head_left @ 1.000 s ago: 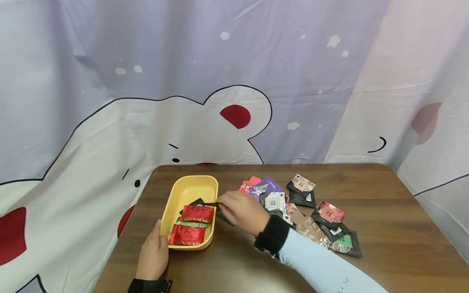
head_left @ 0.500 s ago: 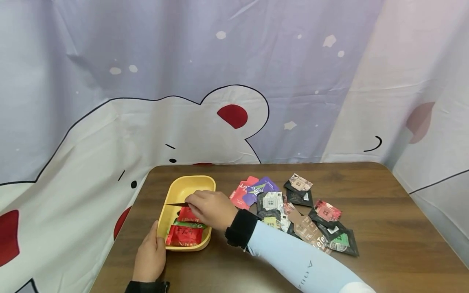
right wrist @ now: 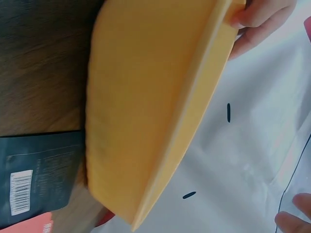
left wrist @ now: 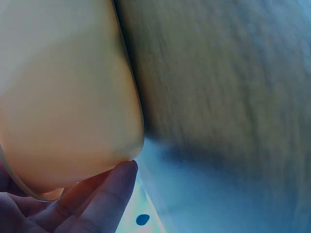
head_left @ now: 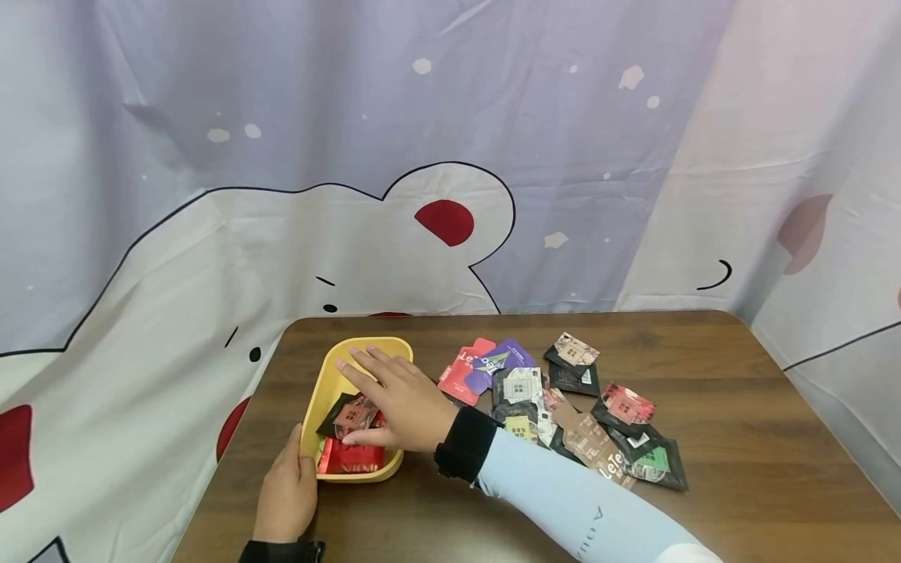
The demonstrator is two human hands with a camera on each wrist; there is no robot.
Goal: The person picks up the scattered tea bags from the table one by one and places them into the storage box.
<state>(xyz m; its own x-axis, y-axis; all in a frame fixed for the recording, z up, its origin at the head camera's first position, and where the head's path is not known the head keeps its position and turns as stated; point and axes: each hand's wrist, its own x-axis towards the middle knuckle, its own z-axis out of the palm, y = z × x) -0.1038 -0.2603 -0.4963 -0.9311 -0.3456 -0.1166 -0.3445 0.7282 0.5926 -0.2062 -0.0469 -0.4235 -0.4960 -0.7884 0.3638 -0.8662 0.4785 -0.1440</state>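
Note:
A yellow plastic tray [head_left: 334,385] stands at the left of the table in the head view. My left hand [head_left: 285,494] grips its near left side, thumb at the rim; the left wrist view shows fingers [left wrist: 109,201] against the tray's outer wall. Over the tray, my right hand [head_left: 404,403] spreads its fingers and holds nothing. Beneath it lies a black sachet with a reddish label [head_left: 357,414], partly covered by the hand. A shiny red packet [head_left: 352,460] sits at the near end of the tray. The hand hides other tray contents.
Right of the tray lies a loose pile of flat sachets: a purple one [head_left: 501,363], a red one [head_left: 461,375], a brown one [head_left: 594,446] and several black ones. A dark sachet with a barcode [right wrist: 41,177] lies close beside the tray. A patterned curtain [head_left: 450,156] hangs behind the table.
My right hand has carried a black sachet leftward from the tray's right side, let it go inside, and spread its fingers. My left hand has stayed on the tray.

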